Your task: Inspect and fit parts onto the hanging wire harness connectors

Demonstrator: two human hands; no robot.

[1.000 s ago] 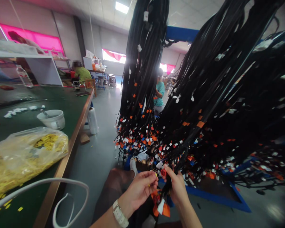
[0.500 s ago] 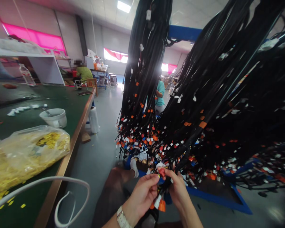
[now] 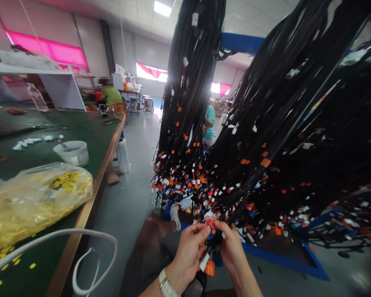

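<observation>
Thick bundles of black wire harnesses (image 3: 266,123) hang from a blue frame (image 3: 239,42), their lower ends full of orange, white and blue tags. Low in the middle of the view, my left hand (image 3: 190,249) and my right hand (image 3: 231,247) meet at a small red connector (image 3: 210,223) on the end of one harness. The fingertips of both hands pinch it. Orange and white tags (image 3: 207,264) dangle between my palms. A white watch (image 3: 166,286) is on my left wrist.
A green-topped bench (image 3: 80,136) runs along the left with a plastic bag of yellow parts (image 3: 34,198), a white bowl (image 3: 71,152) and a white cable loop (image 3: 89,247). Two people (image 3: 207,123) sit further back. A blue floor frame (image 3: 284,255) lies under the harnesses.
My two hands have closed in on each other and risen slightly, and the red connector is now pinched between both sets of fingertips. The view has shifted a little.
</observation>
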